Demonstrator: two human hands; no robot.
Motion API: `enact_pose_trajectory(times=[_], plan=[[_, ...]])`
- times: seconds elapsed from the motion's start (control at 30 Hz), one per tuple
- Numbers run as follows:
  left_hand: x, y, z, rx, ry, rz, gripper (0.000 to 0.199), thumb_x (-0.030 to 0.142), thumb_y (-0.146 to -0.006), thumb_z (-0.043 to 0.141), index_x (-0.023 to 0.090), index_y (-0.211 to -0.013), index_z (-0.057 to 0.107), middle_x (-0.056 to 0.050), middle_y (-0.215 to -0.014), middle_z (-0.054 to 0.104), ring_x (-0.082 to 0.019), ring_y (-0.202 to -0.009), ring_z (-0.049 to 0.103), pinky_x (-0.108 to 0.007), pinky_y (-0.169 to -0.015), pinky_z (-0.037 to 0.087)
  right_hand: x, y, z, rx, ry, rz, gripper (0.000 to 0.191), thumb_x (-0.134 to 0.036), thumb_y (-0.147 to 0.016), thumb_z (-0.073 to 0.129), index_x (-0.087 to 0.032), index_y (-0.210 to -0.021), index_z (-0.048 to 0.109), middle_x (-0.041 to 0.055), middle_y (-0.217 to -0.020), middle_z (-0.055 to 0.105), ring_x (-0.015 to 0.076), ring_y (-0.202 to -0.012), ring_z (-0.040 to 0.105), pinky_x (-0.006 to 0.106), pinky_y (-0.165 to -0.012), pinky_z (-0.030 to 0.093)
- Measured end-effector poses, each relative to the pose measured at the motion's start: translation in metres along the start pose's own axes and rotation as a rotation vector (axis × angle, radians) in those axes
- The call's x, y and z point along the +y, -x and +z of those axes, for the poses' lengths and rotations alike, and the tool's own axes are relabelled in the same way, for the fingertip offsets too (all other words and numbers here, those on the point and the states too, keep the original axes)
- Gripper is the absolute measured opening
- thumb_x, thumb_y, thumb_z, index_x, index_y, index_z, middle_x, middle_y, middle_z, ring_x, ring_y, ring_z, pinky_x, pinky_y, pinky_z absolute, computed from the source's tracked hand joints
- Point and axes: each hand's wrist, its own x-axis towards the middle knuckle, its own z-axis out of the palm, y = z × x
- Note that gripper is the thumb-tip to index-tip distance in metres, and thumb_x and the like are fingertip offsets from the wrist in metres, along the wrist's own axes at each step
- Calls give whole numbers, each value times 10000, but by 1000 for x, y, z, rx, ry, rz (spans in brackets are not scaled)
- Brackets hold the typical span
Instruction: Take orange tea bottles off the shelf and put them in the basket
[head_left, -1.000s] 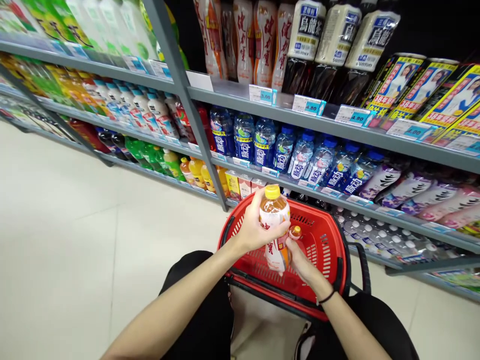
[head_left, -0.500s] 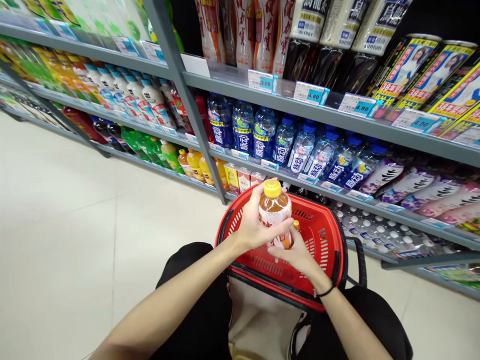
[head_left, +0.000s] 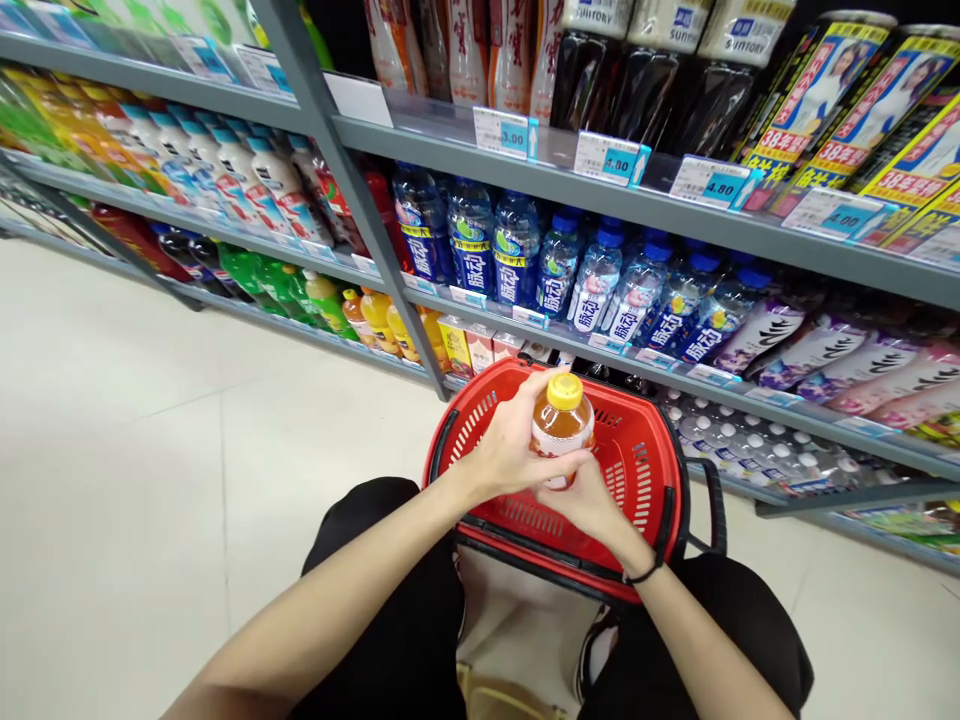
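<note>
An amber drink bottle (head_left: pixel 564 424) with a yellow cap and a pale label is held upright above the red shopping basket (head_left: pixel 435 455). My left hand (head_left: pixel 514 450) wraps round its left side, thumb across the front. Lower down, my right hand (head_left: pixel 589 500), with a dark band at the wrist, grips the bottle near its base. Much of the label is covered by my fingers. The basket stands on the floor between my knees, its slotted inner walls showing round the hands.
Grey shelves (head_left: pixel 480 160) cross the view in front, with price tags along their edges. Blue-capped bottles (head_left: pixel 517 255) stand on the middle shelf, just beyond the basket. The black basket handle (head_left: pixel 716 505) hangs out to the right. Pale floor tiles (head_left: pixel 150 480) lie at left.
The bottle has tipped slightly and shifted right and down in view, with both hands staying on it. My right hand has come closer beneath my left. The view has shifted a little.
</note>
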Motion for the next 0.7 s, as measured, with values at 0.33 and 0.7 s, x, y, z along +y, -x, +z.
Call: enact_pose_trajectory(times=[0.33, 0.7], plan=[[9, -9, -11, -47, 4, 131, 907, 343, -751, 817, 177, -1554, 430, -182, -1415, 630, -327, -1258, 671, -451, -1043, 587, -7, 6, -1, -351, -203, 179, 342, -404, -750, 885, -171, -910, 692, 36, -817, 702, 178, -719, 644, 337, -709, 580], [13, -9, -6, 65, 30, 149, 919, 630, -712, 912, 199, -1424, 522, -136, -1232, 651, -275, -1088, 661, -416, -890, 584, -17, 10, -8, -344, -235, 240, 745, -712, -654, 869, -195, -1175, 742, 120, -1106, 755, 361, -1186, 681, 523, -1057, 545]])
